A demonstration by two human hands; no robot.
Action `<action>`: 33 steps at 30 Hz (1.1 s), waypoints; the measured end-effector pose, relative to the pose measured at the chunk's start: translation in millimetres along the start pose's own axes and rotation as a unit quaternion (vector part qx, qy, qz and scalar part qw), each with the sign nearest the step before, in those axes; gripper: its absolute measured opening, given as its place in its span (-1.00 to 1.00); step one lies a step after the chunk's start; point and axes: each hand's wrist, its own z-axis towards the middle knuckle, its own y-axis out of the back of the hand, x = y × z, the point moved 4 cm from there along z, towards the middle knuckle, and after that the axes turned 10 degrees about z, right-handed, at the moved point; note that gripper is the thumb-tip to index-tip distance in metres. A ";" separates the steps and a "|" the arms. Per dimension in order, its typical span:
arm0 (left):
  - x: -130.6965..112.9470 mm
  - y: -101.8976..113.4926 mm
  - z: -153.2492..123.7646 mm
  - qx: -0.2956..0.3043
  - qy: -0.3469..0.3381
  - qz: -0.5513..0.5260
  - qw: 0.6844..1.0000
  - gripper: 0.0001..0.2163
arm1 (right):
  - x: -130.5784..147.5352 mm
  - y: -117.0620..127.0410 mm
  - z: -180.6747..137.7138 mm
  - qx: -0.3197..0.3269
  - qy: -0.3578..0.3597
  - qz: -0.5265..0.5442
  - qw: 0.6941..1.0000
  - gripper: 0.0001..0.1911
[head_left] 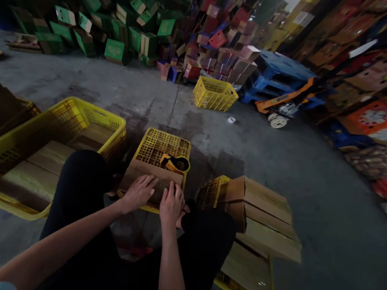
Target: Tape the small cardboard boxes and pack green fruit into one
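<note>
A small brown cardboard box lies on the near edge of an upturned yellow crate in front of my knees. My left hand rests on the box with its fingers spread flat. My right hand presses beside it, fingers stretched over the box's near right part. A yellow and black tape dispenser sits on the crate just beyond the box, untouched. My legs in black trousers frame the crate.
A large yellow crate with flat cardboard stands at my left. Another yellow crate with stacked cardboard boxes is at my right. Further off are a yellow crate, a tape roll, blue pallets, and heaps of green and red boxes.
</note>
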 end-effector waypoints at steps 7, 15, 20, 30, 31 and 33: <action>30.3 -3.7 -16.9 -0.011 0.066 -0.005 0.998 -0.55 | 1.6 -0.6 -2.4 0.008 0.015 -0.031 0.999 -0.46; 61.2 -8.9 -32.9 -0.059 0.177 -0.015 0.982 -0.57 | 6.5 -2.5 -4.5 0.010 0.004 -0.082 0.997 -0.48; 65.9 -8.3 -35.7 -0.085 0.202 -0.039 0.975 -0.58 | 7.5 -3.7 -4.3 0.033 -0.015 -0.080 0.996 -0.47; 79.1 -10.1 -32.4 -0.117 0.231 -0.144 0.955 -0.59 | 54.1 -30.7 -4.3 0.006 0.002 -0.081 0.997 -0.48; 81.3 -10.6 -32.6 -0.121 0.233 -0.159 0.952 -0.59 | 63.1 -37.3 -3.9 0.015 0.014 -0.075 0.997 -0.49; 85.3 -12.1 -33.0 -0.130 0.241 -0.189 0.943 -0.59 | 79.3 -51.0 -3.3 0.038 0.038 -0.061 0.997 -0.50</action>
